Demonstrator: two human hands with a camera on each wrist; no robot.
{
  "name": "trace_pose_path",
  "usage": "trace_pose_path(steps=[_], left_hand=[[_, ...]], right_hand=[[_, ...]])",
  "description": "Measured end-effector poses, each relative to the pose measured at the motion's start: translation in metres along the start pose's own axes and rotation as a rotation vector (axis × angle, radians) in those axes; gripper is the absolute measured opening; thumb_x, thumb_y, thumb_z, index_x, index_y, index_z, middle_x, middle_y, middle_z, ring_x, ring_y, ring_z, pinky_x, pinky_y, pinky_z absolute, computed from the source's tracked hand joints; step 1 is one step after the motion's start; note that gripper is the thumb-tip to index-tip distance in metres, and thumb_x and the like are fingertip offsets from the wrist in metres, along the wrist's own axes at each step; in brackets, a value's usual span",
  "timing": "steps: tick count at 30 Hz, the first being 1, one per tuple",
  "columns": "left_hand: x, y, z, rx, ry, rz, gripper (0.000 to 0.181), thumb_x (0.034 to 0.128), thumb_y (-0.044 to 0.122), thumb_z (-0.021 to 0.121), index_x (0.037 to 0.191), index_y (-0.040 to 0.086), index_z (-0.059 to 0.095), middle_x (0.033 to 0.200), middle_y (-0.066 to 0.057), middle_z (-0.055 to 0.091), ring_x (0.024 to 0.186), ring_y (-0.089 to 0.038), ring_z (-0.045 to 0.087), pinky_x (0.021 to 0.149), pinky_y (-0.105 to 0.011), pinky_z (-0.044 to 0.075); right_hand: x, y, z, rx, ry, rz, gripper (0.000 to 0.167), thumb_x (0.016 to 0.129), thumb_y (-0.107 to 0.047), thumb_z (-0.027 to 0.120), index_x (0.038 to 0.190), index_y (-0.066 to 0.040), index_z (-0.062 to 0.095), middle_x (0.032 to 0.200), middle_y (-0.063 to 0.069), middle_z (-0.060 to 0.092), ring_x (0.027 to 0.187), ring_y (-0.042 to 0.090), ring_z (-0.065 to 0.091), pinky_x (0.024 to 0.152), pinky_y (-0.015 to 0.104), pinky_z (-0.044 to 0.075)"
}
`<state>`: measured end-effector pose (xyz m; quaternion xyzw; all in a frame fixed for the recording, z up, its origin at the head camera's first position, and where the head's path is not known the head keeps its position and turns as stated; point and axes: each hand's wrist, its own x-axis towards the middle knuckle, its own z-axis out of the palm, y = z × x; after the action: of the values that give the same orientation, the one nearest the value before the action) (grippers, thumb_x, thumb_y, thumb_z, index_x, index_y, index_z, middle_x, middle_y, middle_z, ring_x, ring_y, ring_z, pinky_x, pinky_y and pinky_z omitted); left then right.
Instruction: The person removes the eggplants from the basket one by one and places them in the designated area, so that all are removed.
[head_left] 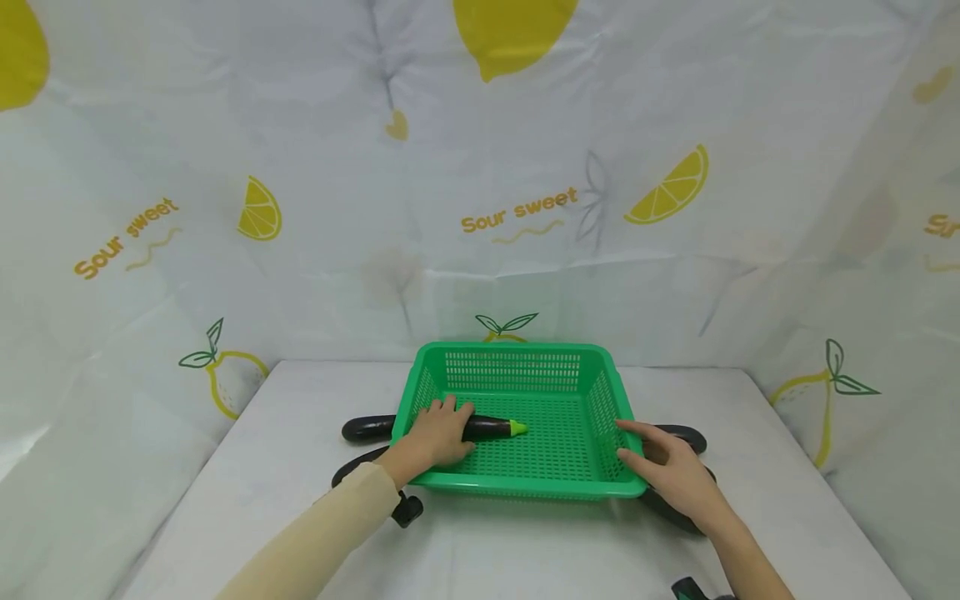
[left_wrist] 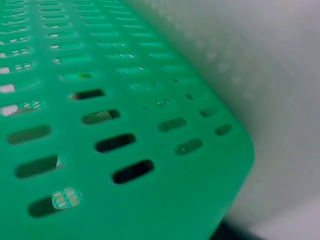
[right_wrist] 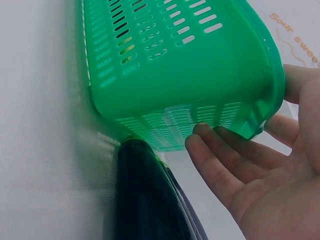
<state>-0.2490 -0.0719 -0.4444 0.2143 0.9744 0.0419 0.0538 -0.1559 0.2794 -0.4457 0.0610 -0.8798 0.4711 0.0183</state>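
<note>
A green slotted plastic basket (head_left: 525,483) stands in the middle of the table. Inside it lies a dark purple eggplant (head_left: 491,427) with a bright green stem end pointing right. My left hand (head_left: 442,435) reaches over the basket's left side and grips that eggplant from above, covering its left part. At the basket's right rim, my right hand (head_left: 671,471) holds on with thumb and forefinger over the edge. Other fingers (right_wrist: 215,160) of that hand lie along the outside of the wall. In the left wrist view, the basket wall (left_wrist: 150,200) hides the left hand.
Two more eggplants lie left of the basket, one farther back (head_left: 367,429) and one nearer (head_left: 354,465). To the right are an eggplant (head_left: 688,437) behind the right hand and another (head_left: 675,512) beneath it. A lemon-printed white sheet (head_left: 337,208) hangs behind the table.
</note>
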Motion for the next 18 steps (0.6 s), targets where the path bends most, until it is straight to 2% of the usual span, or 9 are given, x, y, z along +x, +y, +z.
trace_pose_path(steps=[5, 12, 18], left_hand=[[0.003, 0.0, 0.001, -0.031, -0.015, 0.008, 0.049, 0.095, 0.032, 0.073, 0.136, 0.015, 0.054, 0.128, -0.017, 0.05, 0.114, -0.036, 0.054, 0.09, -0.053, 0.049], [0.001, 0.002, -0.004, -0.085, -0.056, 0.006, 0.043, 0.0971, 0.028, 0.071, 0.134, 0.016, 0.054, 0.122, -0.015, 0.049, 0.102, -0.03, 0.055, 0.08, -0.048, 0.051], [-0.003, 0.004, -0.014, -0.096, -0.008, 0.05, 0.043, 0.0983, 0.03, 0.069, 0.137, 0.016, 0.056, 0.121, -0.015, 0.051, 0.101, -0.027, 0.053, 0.081, -0.045, 0.05]], right_hand=[[0.0, 0.0, 0.0, 0.003, -0.002, 0.0, 0.057, 0.1, -0.032, 0.068, 0.148, -0.007, 0.051, 0.15, 0.029, 0.045, 0.128, 0.046, 0.055, 0.092, 0.042, 0.053], [0.0, 0.0, 0.0, 0.009, -0.005, -0.011, 0.056, 0.1, -0.031, 0.068, 0.148, -0.007, 0.052, 0.15, 0.029, 0.045, 0.128, 0.045, 0.055, 0.09, 0.033, 0.053], [0.0, 0.0, 0.0, 0.001, 0.001, -0.016, 0.056, 0.099, -0.031, 0.068, 0.147, -0.007, 0.052, 0.149, 0.029, 0.046, 0.126, 0.045, 0.057, 0.089, 0.034, 0.054]])
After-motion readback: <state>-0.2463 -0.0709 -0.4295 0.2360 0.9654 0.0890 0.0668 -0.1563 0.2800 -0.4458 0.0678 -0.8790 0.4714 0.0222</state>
